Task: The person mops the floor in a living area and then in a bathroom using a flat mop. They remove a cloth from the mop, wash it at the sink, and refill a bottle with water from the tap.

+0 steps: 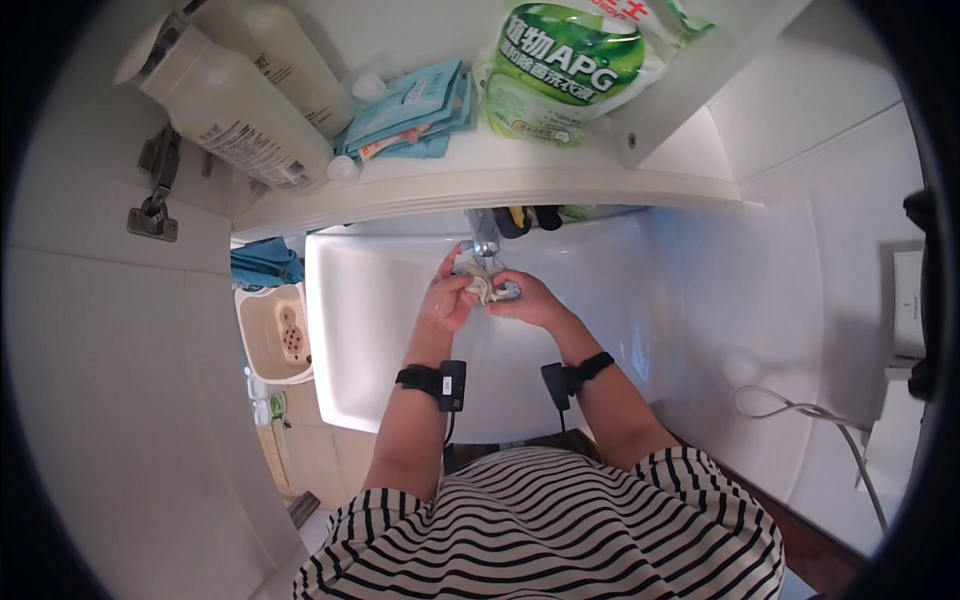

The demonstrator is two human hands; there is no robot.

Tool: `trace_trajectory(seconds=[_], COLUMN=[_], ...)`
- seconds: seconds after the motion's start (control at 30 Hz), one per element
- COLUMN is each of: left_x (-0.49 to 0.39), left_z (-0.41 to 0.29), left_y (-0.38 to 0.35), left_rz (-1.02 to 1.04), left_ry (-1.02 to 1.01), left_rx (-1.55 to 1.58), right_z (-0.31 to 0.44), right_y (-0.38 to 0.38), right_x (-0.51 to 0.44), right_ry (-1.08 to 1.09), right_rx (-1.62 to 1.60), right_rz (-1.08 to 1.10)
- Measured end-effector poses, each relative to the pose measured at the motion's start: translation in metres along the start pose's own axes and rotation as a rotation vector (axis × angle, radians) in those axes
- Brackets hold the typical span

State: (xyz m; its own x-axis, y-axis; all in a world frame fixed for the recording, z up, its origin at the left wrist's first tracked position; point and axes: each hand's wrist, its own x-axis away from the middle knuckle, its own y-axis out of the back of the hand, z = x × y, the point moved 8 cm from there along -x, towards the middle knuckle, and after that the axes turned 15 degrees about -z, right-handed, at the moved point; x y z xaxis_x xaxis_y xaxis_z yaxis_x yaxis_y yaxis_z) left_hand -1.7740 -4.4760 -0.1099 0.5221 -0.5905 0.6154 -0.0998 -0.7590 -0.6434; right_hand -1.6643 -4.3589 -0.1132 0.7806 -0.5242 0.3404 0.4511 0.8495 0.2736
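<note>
Both hands grip a small, wet-looking, light-coloured cloth (481, 282) below the metal faucet (484, 232), over the white sink basin (375, 330). My left hand (448, 296) has its fingers around the cloth's left side. On the other side, my right hand (527, 298) pinches it between thumb and fingers. Part of the cloth is bunched between the hands, and their fingers hide some of it. Whether water is running cannot be told clearly. Each forearm wears a black strap with a small box.
Above the basin, an open cabinet shelf (480, 184) holds pump bottles (240, 120), blue sachets (409, 109) and a green-and-white laundry detergent pouch (562, 75). Dark items lie behind the faucet. At the left are a cream plastic basin (262, 337) and a blue cloth (266, 262). A cable (825, 412) hangs at the right.
</note>
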Motion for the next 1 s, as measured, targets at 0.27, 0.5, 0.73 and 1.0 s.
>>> trace_trajectory(seconds=[0.27,0.5,0.73,1.0], left_x=[0.000,0.005,-0.026,-0.025], left_z=[-0.005,0.009,-0.001,0.020], left_y=[0.042,0.052,0.043,0.036], left_rz=[-0.286,-0.389,-0.076,-0.044], left_ry=[-0.153,0.075,0.277,0.351], left_rx=[-0.771,-0.459,0.215,0.023], right_z=[-0.004,0.018,-0.032,-0.007], right_y=[0.020,0.024,0.038,0.010], right_x=[-0.002,-0.009,-0.028,-0.029], right_ry=[-0.376,-0.268,-0.345,-0.279], right_rx=[-0.836,-0.915,-0.237,-1.012], right_rz=[0.027,-0.082,-0.048,-0.229])
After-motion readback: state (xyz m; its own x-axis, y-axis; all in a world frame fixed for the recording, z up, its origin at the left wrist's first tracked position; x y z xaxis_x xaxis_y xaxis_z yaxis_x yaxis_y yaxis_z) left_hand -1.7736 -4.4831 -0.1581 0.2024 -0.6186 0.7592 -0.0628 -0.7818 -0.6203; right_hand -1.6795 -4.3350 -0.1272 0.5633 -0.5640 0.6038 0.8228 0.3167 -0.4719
